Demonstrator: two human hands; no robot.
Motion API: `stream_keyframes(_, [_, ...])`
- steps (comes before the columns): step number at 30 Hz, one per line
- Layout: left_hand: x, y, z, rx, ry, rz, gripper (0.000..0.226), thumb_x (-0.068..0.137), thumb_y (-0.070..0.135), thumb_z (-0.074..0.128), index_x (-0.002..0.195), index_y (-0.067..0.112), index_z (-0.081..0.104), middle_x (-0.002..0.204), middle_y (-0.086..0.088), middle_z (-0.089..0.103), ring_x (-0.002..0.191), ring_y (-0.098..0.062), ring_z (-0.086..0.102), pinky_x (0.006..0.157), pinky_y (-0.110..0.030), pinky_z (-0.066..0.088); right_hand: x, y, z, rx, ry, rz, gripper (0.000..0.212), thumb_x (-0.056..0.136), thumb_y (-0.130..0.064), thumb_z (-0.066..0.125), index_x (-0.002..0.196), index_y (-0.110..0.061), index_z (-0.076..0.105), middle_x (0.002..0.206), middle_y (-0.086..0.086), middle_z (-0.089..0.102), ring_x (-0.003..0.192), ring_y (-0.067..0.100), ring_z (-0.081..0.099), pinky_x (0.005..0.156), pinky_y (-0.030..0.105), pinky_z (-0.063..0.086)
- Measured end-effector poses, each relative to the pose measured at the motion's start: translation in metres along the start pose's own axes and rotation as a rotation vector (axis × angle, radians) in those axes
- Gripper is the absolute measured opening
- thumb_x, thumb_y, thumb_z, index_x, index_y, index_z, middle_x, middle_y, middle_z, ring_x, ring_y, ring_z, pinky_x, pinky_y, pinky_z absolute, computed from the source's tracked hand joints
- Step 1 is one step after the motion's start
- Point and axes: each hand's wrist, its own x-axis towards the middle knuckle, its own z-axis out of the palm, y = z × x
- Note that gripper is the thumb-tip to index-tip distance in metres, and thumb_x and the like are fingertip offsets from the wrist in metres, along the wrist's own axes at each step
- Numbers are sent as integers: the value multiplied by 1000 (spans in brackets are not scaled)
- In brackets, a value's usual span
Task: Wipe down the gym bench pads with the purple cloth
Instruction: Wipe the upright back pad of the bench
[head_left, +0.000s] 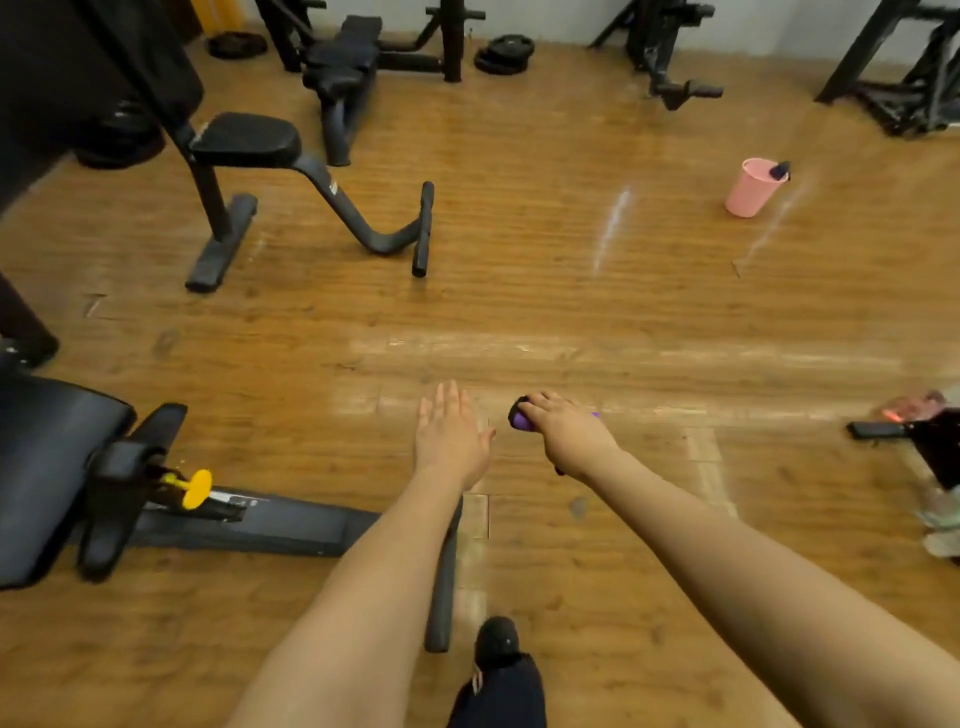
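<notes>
Two bare arms reach forward in the head view, over the wooden floor (571, 291). Your right hand (569, 434) is closed around the bunched purple cloth (521, 420), which pokes out past the fingers, held in the air above the boards. Your left hand (451, 434) is flat, fingers spread, holding nothing. The nearest bench pad (49, 467) lies at lower left, well apart from the cloth; a yellow adjustment knob (196, 488) sits on its frame. A pink bucket (751, 187) stands far right.
</notes>
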Motion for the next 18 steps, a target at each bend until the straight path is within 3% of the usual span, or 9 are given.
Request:
stream_keyframes(7, [119, 77, -40, -30, -20, -4, 69, 102, 45, 26, 152, 6, -2, 160, -10, -7, 147, -23, -8, 117, -39, -5, 96, 114, -45, -19, -30, -51, 69, 77, 4, 56, 140, -13, 33, 140, 4, 37, 132, 22, 30, 100, 30, 28])
stream_keyframes(11, [199, 93, -75, -24, 28, -107, 68, 102, 45, 22, 151, 6, -2, 160, -10, -8, 147, -24, -9, 118, -41, -2, 180, 166, -70, -76, 2, -202, 63, 80, 3, 50, 139, -13, 34, 140, 3, 38, 131, 21, 31, 99, 30, 30])
stream_keyframes(18, [304, 84, -129, -70, 85, -305, 67, 102, 46, 22, 152, 6, 0, 160, -11, -7, 147, -24, -8, 118, -41, 0, 323, 192, -132, -105, 23, -402, 63, 83, 4, 47, 141, -14, 33, 144, 3, 35, 132, 22, 31, 102, 31, 30])
